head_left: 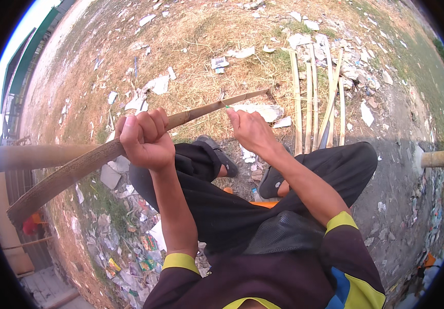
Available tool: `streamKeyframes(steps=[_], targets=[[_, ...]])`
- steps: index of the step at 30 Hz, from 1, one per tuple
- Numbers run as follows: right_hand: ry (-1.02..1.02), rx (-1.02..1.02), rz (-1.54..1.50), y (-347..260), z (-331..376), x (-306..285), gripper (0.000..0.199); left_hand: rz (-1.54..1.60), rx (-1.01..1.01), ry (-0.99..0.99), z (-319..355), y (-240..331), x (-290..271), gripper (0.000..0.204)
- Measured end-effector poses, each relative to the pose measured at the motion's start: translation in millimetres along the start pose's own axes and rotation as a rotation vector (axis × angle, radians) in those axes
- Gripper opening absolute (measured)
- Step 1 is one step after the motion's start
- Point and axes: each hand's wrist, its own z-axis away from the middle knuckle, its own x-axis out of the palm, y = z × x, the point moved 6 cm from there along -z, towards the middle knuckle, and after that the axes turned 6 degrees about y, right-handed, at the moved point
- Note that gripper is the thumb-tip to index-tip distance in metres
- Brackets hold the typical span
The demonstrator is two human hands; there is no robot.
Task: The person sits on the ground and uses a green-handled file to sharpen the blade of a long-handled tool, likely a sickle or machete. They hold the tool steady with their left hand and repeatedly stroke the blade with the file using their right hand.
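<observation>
Head view: left hand clenched round bamboo strip; right hand curled just beside it, can't tell what's gripped.

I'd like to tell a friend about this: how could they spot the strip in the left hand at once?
Start at the person's dark trousers, then find the left hand in front of them. It grips a long brown bamboo strip that slants from lower left to upper right. Unlike the pale strips lying off to the right, this one is darker and held up.
</observation>
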Motion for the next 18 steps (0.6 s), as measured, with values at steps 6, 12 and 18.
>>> streamKeyframes(steps=[6,12,18], targets=[[-0.023,0.100,0.089,33,-9,11,0.057,-0.022,-0.037,0.027,1,-1,-2,0.036],[-0.022,0.011,0.036,35,-7,16,0.056,0.032,-0.022,-0.006,2,-2,-3,0.032],[-0.029,0.190,0.155,119,-29,33,0.056,0.005,-0.045,-0.063,1,-3,3,0.039]])
